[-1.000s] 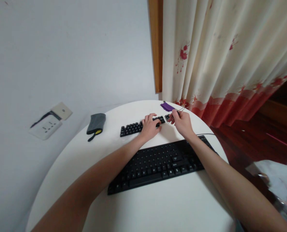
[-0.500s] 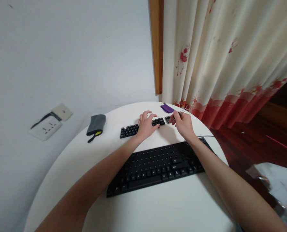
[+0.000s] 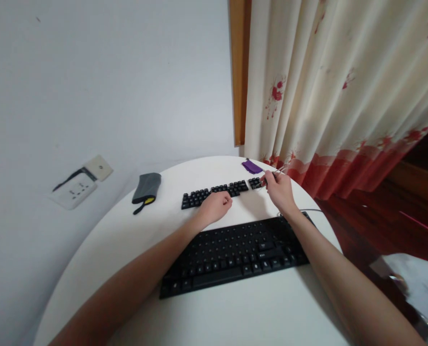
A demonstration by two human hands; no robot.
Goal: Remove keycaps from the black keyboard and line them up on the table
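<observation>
My left hand (image 3: 216, 206) is closed, fingers curled together, just in front of the rows of loose black keycaps (image 3: 195, 198). Whatever it may hold is hidden. Farther right, my right hand (image 3: 280, 188) grips a thin wire tool, apparently a wire keycap puller (image 3: 281, 169), whose metal wires stick out past the fingers. Close to its fingertips lies a small group of keycaps (image 3: 254, 183). Nearer to me rests a black keyboard (image 3: 231, 252), its upper part bare of keycaps while the lower rows still carry some.
A grey pouch (image 3: 147, 186) with a yellow lining lies at the left of the round white table (image 3: 214, 317). A purple cloth-like piece (image 3: 251, 166) is at the far edge. Wall and socket (image 3: 75, 191) stand left, a curtain (image 3: 329, 105) right.
My left hand has drawn back from the keycaps toward the keyboard, and its spread fingers have curled shut. The right hand keeps the wire tool, nearly in place. The view has shifted slightly.
</observation>
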